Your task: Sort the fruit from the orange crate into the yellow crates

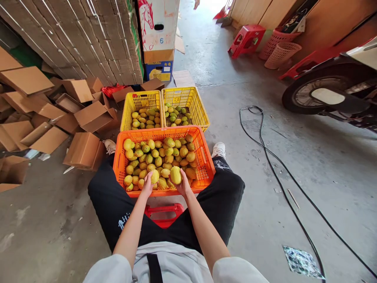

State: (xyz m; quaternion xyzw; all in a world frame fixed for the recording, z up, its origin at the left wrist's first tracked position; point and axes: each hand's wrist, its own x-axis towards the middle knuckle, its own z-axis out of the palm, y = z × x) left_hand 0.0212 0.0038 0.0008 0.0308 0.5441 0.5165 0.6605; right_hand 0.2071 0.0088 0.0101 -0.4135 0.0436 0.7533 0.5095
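Just above the near side of an orange plastic crate, my left hand is closed around a yellow oval fruit. A larger, smooth pale-yellow fruit sits in the grip of my right hand, a short way to the right. The crate holds many lemon-like fruits, yellow to green, some with brownish patches. Their exact kind I cannot make out. It rests between my spread legs. Behind it stand two yellow crates, the left one with mostly yellow fruit, the right one with greener fruit.
Small brown cardboard boxes lie heaped at the left, below a strapped stack of flattened cardboard. A black hose loops over the concrete floor at the right. Beyond it are a motorcycle wheel and a red stool.
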